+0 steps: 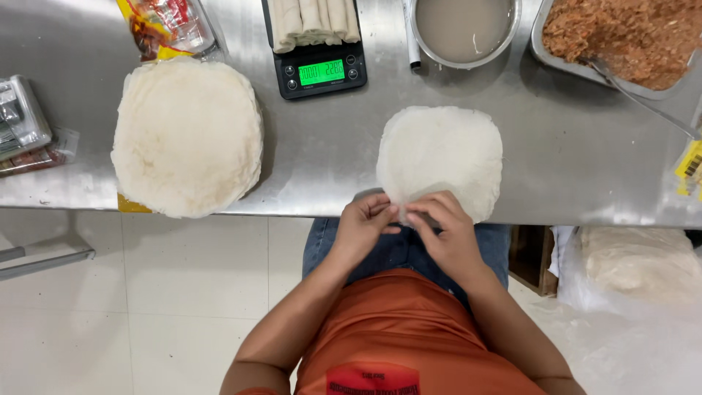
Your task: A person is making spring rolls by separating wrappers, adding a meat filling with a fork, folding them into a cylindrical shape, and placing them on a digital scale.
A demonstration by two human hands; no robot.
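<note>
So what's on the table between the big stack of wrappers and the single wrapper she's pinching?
Only bare steel table between the stack and the single wrapper, in the head view.

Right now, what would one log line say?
left hand | right hand | both pinching near edge of thin white wrapper | steel table

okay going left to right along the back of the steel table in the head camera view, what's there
Yellow and red packet → black kitchen scale holding rolled wrappers → round metal bowl of pale liquid → metal tray of brown filling.

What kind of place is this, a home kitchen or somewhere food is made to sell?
Probably a small commercial food-prep kitchen: a stainless steel table, a digital scale bearing finished rolls, a tall stack of wrappers, and a tray of filling.
</note>
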